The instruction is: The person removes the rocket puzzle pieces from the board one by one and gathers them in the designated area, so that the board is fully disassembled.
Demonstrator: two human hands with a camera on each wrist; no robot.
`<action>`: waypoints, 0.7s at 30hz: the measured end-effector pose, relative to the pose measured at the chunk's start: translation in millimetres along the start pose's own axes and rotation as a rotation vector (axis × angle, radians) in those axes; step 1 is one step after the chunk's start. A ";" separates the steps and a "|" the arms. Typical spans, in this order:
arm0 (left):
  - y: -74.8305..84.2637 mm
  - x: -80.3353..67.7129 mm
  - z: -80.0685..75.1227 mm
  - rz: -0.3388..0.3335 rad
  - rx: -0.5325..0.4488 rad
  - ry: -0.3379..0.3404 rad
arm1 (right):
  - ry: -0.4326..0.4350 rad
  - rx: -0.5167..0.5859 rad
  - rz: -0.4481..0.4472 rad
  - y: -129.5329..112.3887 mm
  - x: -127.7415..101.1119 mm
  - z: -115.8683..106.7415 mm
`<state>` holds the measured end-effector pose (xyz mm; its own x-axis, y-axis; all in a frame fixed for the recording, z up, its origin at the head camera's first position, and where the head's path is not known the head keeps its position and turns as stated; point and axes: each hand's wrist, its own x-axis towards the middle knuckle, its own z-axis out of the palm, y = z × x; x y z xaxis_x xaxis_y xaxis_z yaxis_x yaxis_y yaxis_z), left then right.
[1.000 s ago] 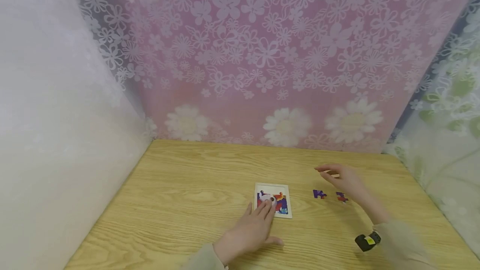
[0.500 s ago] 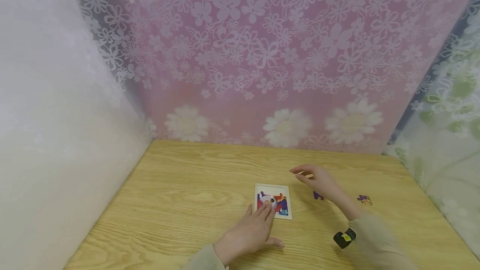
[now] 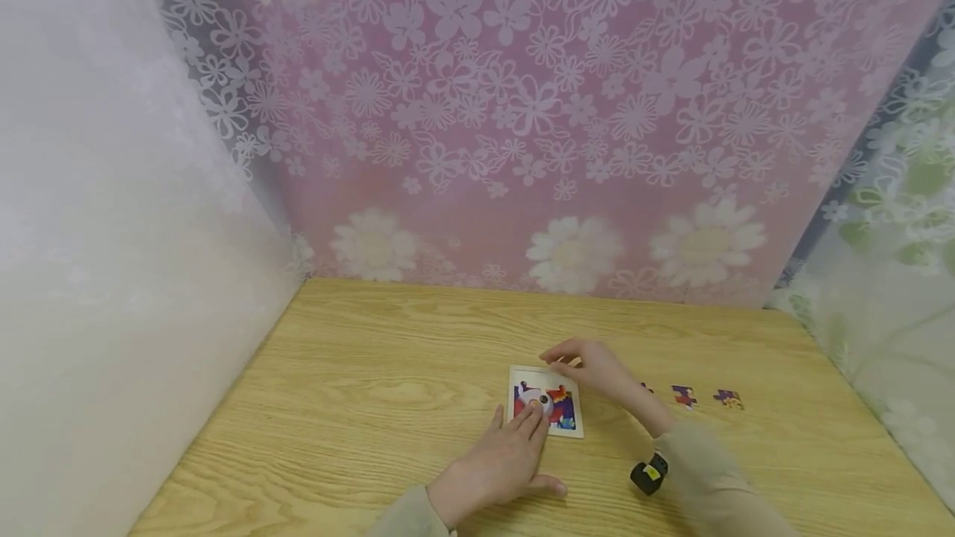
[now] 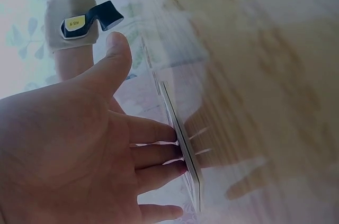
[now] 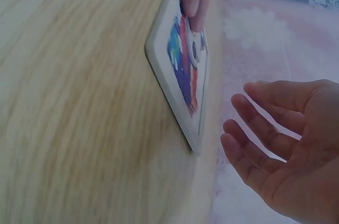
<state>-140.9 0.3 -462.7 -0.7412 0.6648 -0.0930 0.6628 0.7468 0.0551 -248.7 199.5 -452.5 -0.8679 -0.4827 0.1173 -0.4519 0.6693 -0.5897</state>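
A small jigsaw puzzle in a white frame tray point(image 3: 546, 431) lies on the table, its lower part filled with a colourful cartoon picture and its top strip bare white. My left hand point(image 3: 498, 458) has its straight fingertips resting on the picture; in the left wrist view those fingers point(image 4: 153, 155) meet the tray point(image 4: 180, 139) and the thumb stands apart. Above the tray's upper right corner hovers my right hand point(image 3: 597, 370), fingers loosely bent. In the right wrist view, the right hand point(image 5: 286, 139) shows no piece between its fingers, beside the tray point(image 5: 159, 60).
To the right of the tray lie loose jigsaw pieces: one point(image 3: 684, 396) in the middle, another point(image 3: 729, 399) farther right, and a third point(image 3: 646, 388) partly hidden behind the right forearm. A flowered pink backdrop point(image 3: 477, 106) closes off the back of the wooden table point(image 3: 373, 355).
My right hand has moved left from above the loose pieces to over the tray's upper right corner, uncovering pieces behind it. The left hand has stayed on the puzzle.
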 end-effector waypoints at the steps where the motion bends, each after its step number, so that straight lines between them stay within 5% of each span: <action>1: 0.1 -0.2 -0.4 0.001 -0.001 0.001 | -0.009 0.007 0.000 -1.1 0.6 2.1; 10: -0.6 -1.1 -2.6 0.007 -0.004 0.006 | -0.087 0.063 0.022 -0.9 5.9 20.6; 21: -1.8 -0.3 -1.9 0.010 -0.004 -0.018 | -0.140 -0.043 -0.016 -6.2 11.9 25.4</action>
<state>-142.1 -1.2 -460.9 -0.7328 0.6714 -0.1104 0.6694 0.7405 0.0602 -251.0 175.2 -467.8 -0.8247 -0.5654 0.0122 -0.4766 0.6832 -0.5533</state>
